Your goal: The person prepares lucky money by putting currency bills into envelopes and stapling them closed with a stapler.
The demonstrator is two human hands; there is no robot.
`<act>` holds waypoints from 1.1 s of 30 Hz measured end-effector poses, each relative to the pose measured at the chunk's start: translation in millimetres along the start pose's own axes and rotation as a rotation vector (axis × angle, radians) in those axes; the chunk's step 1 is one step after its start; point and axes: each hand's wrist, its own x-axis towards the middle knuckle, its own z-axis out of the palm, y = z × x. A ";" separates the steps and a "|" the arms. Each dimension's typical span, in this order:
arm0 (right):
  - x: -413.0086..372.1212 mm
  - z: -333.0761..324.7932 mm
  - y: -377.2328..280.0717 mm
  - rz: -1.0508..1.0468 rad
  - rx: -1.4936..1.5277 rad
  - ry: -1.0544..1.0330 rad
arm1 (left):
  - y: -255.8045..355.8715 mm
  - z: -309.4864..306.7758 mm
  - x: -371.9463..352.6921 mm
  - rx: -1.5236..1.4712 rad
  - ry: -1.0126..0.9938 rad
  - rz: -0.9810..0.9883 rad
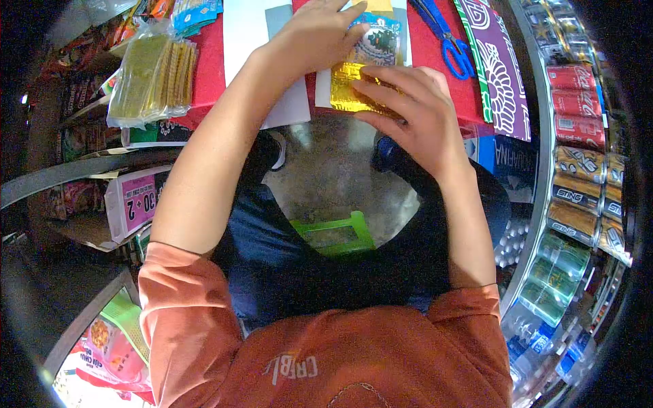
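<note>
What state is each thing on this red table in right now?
Shiny gold foil packet: pinched by the right hand.
Blue patterned packet: flat, partly under the left hand.
Blue-handled scissors: lying shut.
Clear bag of gold packets: full, lying flat.

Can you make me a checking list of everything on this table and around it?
Surface: red table with a white sheet on it.
Job's things: gold foil packet; teal packet just behind it.
Clutter: blue scissors, purple patterned sheet, bag of gold packets.
Grips: left hand lies flat by the teal packet; right hand pinches the gold foil packet.
Cables: nothing seen.
Surroundings: shelves of drink cans on the right; pink box on the left.
</note>
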 end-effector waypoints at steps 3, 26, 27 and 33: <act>-0.3 0.2 1.7 -0.015 -0.007 0.013 | 0.3 -0.3 0.1 -0.010 -0.007 -0.006; -4.9 -1.5 -1.2 -0.032 -0.100 -0.028 | 12.0 -51.4 17.6 -0.430 0.025 -0.352; -4.2 -0.8 -2.1 -0.031 -0.115 -0.012 | 20.0 -65.1 18.4 -0.538 0.026 -0.430; -2.4 5.0 1.6 -0.045 -0.130 0.157 | 59.1 -96.4 -8.3 -1.127 0.359 -0.659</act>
